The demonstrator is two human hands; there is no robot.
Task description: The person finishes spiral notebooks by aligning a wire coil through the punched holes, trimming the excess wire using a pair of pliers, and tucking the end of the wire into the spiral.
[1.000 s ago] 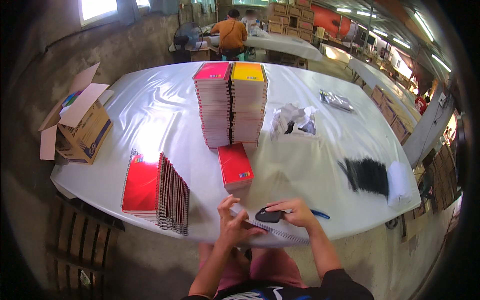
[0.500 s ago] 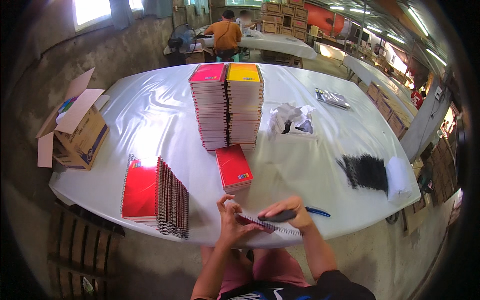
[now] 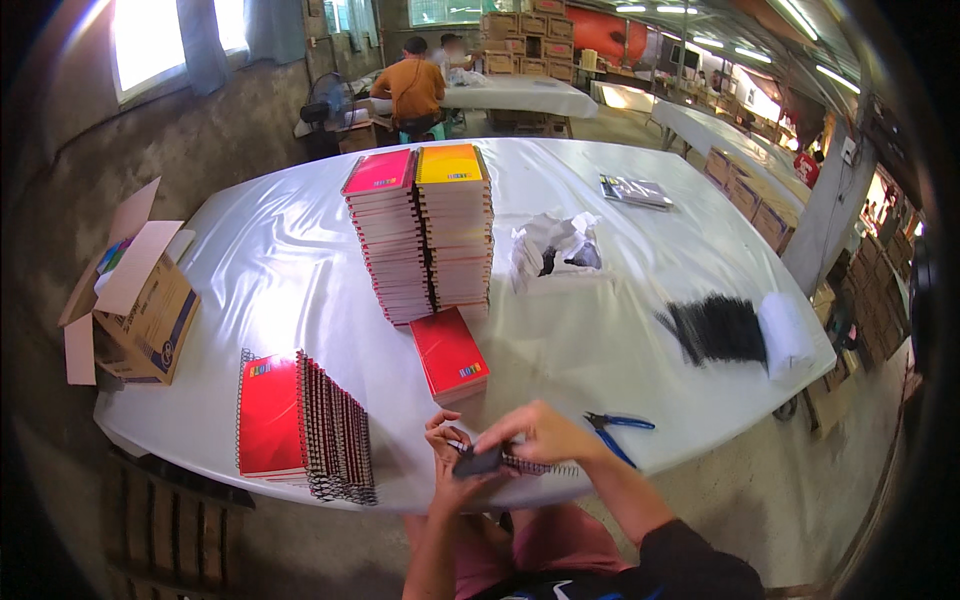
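At the near table edge, my left hand [image 3: 455, 485] is closed around a red notebook whose spine faces up. A dark spiral coil [image 3: 566, 469] runs along that spine, with its free end sticking out to the right. My right hand [image 3: 545, 435] grips a dark, rounded, flat block [image 3: 478, 462] over the coil's left part, close to my left fingers. Most of the notebook is hidden by my hands and the block. Just beyond them lies a short stack of red notebooks [image 3: 448, 350].
Blue-handled pliers [image 3: 618, 437] lie to the right. Spiral-bound red notebooks [image 3: 270, 415] stand at left, near an open carton [image 3: 150, 310]. Tall notebook stacks [image 3: 455, 235] rise mid-table. Black coils [image 3: 715, 330] lie beside a white roll [image 3: 787, 335]. Crumpled white packaging [image 3: 540, 250] sits behind.
My right hand has moved the dark block leftward along the coil toward my left hand. The view has shifted, and the pliers now show whole.
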